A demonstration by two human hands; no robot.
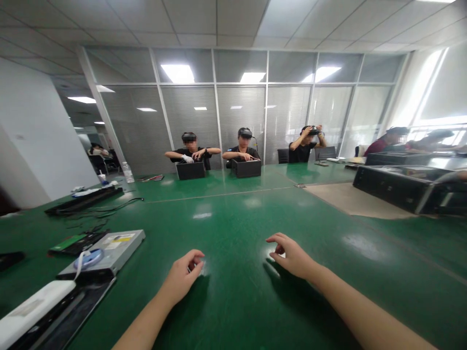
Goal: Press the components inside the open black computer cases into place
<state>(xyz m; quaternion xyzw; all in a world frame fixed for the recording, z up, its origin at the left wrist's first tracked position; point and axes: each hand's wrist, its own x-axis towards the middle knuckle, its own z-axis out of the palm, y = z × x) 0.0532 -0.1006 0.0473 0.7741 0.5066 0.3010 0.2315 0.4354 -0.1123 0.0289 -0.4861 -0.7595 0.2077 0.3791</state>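
Note:
Over the green tabletop (233, 218), my left hand (184, 274) hovers with its fingers curved and a gap between thumb and fingertips, holding nothing. My right hand (290, 255) is bent in a similar way further right, thumb apart from the fingers and nothing between them. Left of my left hand lies a silver disc drive (124, 243) with a roll of bluish tape (88, 258) on it. A white power strip (36, 306) rests at the lower left on a dark metal piece (83, 306).
A green circuit board (69, 243) and dark cables (120, 206) lie on the left. A clear bottle (127, 172) stands at the far left edge. People sit across the table behind black boxes (191, 170). A large black case (394, 187) stands at the right beside brown cardboard (346, 199).

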